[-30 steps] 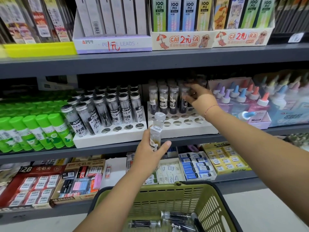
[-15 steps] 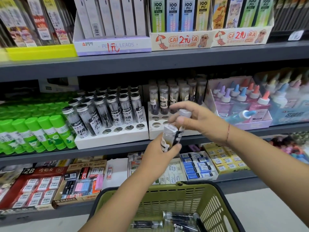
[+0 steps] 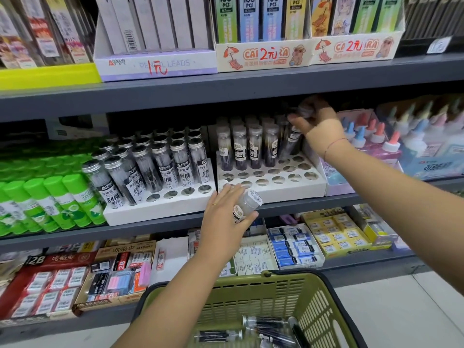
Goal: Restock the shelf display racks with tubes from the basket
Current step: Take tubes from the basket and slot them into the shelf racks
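**Tubes at the rack**

Left hand (image 3: 223, 222) curls its fingers (image 3: 229, 194) round a tilted tube (image 3: 247, 205) before the white rack (image 3: 271, 189). Right hand (image 3: 320, 131) grips a second tube (image 3: 292, 141) at its back right. Others lie in the basket (image 3: 251, 292).

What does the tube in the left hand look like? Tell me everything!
The tube looks like clear plastic, with a pale cap bearing a barcode sticker and a label on its side. It tilts, cap up and rightward, gripped by the left hand, before the shelf edge just below the white rack.
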`<state>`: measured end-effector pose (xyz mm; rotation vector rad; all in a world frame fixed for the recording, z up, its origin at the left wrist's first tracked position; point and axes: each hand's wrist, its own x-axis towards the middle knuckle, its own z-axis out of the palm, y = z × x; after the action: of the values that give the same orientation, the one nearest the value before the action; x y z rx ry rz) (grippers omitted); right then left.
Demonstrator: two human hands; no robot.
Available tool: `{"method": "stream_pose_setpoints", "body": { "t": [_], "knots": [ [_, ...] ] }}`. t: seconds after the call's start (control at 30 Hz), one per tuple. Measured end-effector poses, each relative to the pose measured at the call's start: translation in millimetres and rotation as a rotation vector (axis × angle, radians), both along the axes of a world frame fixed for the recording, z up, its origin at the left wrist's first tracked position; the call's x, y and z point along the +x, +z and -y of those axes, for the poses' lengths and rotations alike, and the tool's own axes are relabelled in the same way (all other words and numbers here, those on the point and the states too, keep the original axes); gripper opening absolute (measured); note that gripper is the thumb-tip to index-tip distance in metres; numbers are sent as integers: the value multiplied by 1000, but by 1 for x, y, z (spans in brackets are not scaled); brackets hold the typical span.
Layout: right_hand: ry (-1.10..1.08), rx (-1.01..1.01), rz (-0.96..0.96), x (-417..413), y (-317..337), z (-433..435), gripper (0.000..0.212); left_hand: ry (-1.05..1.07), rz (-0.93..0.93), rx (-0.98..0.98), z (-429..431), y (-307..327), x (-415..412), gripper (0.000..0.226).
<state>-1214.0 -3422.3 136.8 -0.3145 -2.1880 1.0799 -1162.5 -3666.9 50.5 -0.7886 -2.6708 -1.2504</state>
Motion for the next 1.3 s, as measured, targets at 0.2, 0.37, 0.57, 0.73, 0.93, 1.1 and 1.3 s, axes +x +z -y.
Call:
{"method": "stream_pose_setpoints", "body": {
  "t": [0.2, 0.37, 0.57, 0.73, 0.93, 1.1, 1.3],
  "knots": [
    [-81, 159, 155, -13, -1, 5, 45, -3, -8, -4, 1, -1, -2, 56],
    [-53, 275, 248, -12, 6, 13, 49, 6, 37, 31, 1, -1, -1, 54],
    [-108, 263, 215, -4, -11, 7, 48, -2, 46, 48, 1, -3, -2, 53],
    [-102, 293, 251, 1, -20, 1, 42, -7, 67, 87, 0, -5, -1, 51],
    [-91, 394, 357, 25, -11, 18, 44, 69, 156, 85, -3, -3, -3, 65],
    [239, 278, 82, 62, -8, 56, 45, 90, 209, 111, -8, 2, -5, 65],
    [695, -24, 210, 88, -20, 85, 44, 60, 231, 164, -30, 10, 6, 51]
  ]
}}
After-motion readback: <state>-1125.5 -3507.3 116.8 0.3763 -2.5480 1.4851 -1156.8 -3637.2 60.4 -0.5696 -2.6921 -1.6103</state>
